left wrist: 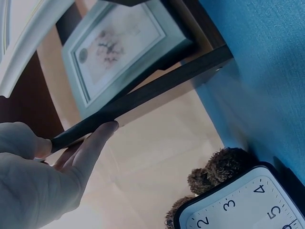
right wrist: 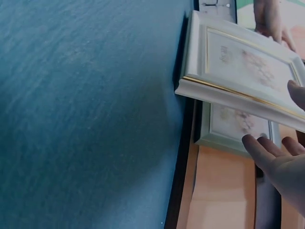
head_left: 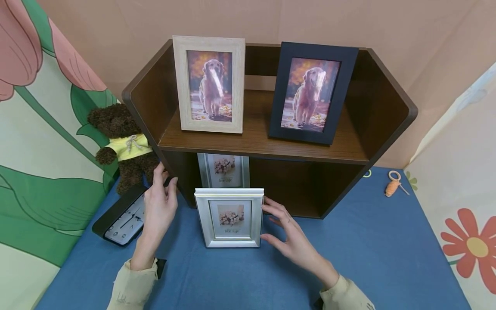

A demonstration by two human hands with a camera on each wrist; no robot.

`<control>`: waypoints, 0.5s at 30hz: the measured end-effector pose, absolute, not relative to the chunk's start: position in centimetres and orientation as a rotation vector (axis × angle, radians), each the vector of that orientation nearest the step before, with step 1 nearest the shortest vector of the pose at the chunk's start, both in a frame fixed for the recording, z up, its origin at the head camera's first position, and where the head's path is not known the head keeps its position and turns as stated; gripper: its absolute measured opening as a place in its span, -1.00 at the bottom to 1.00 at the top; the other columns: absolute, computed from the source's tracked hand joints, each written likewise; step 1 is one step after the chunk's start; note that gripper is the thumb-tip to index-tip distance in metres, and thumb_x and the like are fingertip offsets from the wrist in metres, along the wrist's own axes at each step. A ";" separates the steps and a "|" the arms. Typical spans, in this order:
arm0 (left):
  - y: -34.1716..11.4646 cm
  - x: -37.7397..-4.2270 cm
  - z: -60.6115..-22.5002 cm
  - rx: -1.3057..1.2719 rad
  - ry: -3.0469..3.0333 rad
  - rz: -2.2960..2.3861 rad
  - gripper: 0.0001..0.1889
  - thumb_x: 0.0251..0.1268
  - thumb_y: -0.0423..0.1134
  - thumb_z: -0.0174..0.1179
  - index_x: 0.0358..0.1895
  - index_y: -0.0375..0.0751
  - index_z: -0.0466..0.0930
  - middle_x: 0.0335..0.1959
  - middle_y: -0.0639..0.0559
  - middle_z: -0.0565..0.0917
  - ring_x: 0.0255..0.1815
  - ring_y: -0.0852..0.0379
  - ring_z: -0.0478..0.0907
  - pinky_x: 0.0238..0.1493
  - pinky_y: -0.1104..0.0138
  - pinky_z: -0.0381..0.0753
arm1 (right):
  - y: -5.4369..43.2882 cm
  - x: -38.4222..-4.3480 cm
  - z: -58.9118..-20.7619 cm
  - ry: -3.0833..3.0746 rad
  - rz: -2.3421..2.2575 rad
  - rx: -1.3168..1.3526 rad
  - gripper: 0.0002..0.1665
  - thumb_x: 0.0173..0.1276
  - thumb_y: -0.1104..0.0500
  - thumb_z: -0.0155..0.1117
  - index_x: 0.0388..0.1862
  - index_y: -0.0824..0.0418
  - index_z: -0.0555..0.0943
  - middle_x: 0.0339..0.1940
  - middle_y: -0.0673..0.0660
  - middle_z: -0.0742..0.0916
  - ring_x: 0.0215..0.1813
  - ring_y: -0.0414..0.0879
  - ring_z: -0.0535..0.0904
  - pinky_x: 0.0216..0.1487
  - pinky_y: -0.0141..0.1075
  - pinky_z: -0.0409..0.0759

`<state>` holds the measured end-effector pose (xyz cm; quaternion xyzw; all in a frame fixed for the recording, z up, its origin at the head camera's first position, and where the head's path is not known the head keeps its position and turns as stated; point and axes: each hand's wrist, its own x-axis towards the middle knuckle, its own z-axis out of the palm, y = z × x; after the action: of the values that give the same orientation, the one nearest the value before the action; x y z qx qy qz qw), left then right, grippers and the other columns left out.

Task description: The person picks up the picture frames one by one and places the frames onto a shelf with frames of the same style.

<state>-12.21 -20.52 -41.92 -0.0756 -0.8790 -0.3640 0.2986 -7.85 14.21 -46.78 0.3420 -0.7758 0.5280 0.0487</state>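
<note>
My left hand [head_left: 162, 202] grips the front edge of the left side panel of a dark brown wooden shelf [head_left: 263, 148]; in the left wrist view, thumb and fingers lie on both sides of that panel [left wrist: 157, 88]. A silver picture frame [head_left: 203, 224] stands upright on the blue cloth before the lower compartment. Beside its right edge is my right hand [head_left: 288, 234], fingers spread and thumb apart, the fingertips at or very near the edge; firm contact cannot be made out. Behind it, a grey-green frame [head_left: 245, 172] stands inside the lower compartment, partly hidden.
On the upper shelf stand a cream frame [head_left: 238, 86] and a black frame [head_left: 345, 90] with dog pictures. Left of the shelf are a brown teddy bear [head_left: 131, 148] and a black-rimmed clock [head_left: 125, 221]. An orange cord item [head_left: 392, 187] lies at the right.
</note>
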 end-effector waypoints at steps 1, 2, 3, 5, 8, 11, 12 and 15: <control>-20.5 -12.2 -41.9 -0.200 -2.335 -0.966 -0.44 0.64 -0.52 0.10 0.60 -0.28 0.27 0.15 -0.51 0.68 -0.73 0.27 0.35 -0.69 0.35 0.26 | 14.2 -7.9 -46.9 -2.366 1.614 1.044 0.00 0.31 0.49 0.53 0.64 0.14 0.30 0.67 0.27 0.33 0.59 0.06 0.37 0.22 0.23 0.62; -20.5 -12.2 -41.9 -0.201 -2.335 -0.966 -0.45 0.64 -0.52 0.10 0.59 -0.29 0.27 0.14 -0.51 0.68 -0.73 0.25 0.36 -0.69 0.35 0.26 | 14.1 -7.9 -47.0 -2.367 1.612 1.047 -0.01 0.32 0.50 0.53 0.63 0.15 0.30 0.67 0.28 0.32 0.58 0.08 0.37 0.21 0.22 0.63; -20.5 -12.2 -41.9 -0.202 -2.335 -0.965 -0.45 0.64 -0.52 0.10 0.59 -0.30 0.27 0.14 -0.51 0.68 -0.73 0.23 0.39 -0.69 0.36 0.26 | 14.1 -7.9 -47.1 -2.365 1.618 1.052 -0.03 0.32 0.50 0.52 0.62 0.15 0.31 0.67 0.29 0.32 0.58 0.11 0.37 0.20 0.22 0.63; -20.5 -12.2 -42.0 -0.204 -2.334 -0.965 -0.45 0.64 -0.52 0.10 0.59 -0.30 0.27 0.13 -0.51 0.68 -0.72 0.18 0.43 -0.69 0.36 0.27 | 14.0 -8.0 -47.3 -2.370 1.630 1.055 -0.04 0.33 0.50 0.51 0.61 0.15 0.31 0.67 0.30 0.30 0.57 0.16 0.38 0.21 0.20 0.63; -20.5 -12.2 -42.0 -0.208 -2.332 -0.969 -0.45 0.64 -0.53 0.10 0.58 -0.31 0.27 0.12 -0.50 0.69 -0.70 0.13 0.48 -0.69 0.38 0.27 | 13.8 -8.0 -47.4 -2.381 1.630 1.060 -0.05 0.33 0.50 0.51 0.61 0.15 0.31 0.66 0.31 0.30 0.54 0.23 0.39 0.22 0.17 0.63; -20.5 -12.2 -42.1 -0.211 -2.330 -0.971 -0.45 0.64 -0.53 0.10 0.59 -0.30 0.27 0.13 -0.50 0.69 -0.71 0.13 0.47 -0.69 0.38 0.26 | 13.6 -8.0 -47.4 -2.392 1.626 1.061 -0.03 0.31 0.50 0.52 0.61 0.15 0.30 0.64 0.32 0.31 0.53 0.27 0.41 0.24 0.13 0.63; -20.5 -12.2 -42.1 -0.211 -2.329 -0.970 -0.44 0.64 -0.53 0.10 0.59 -0.30 0.27 0.13 -0.50 0.69 -0.71 0.13 0.46 -0.69 0.38 0.26 | 13.5 -8.0 -47.4 -2.393 1.628 1.061 -0.02 0.31 0.51 0.52 0.61 0.15 0.30 0.64 0.33 0.32 0.53 0.28 0.41 0.24 0.12 0.63; -20.6 -12.2 -42.1 -0.218 -2.323 -0.964 -0.44 0.63 -0.54 0.11 0.59 -0.30 0.27 0.12 -0.50 0.69 -0.71 0.14 0.45 -0.69 0.37 0.26 | 13.3 -8.0 -47.5 -2.408 1.627 1.058 -0.01 0.30 0.52 0.53 0.62 0.15 0.30 0.63 0.33 0.33 0.53 0.30 0.39 0.24 0.10 0.64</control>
<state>-12.21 -20.60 -42.09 -0.0822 -0.8767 -0.3638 0.3038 -8.03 13.30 -47.49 0.3419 -0.7785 0.5258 0.0245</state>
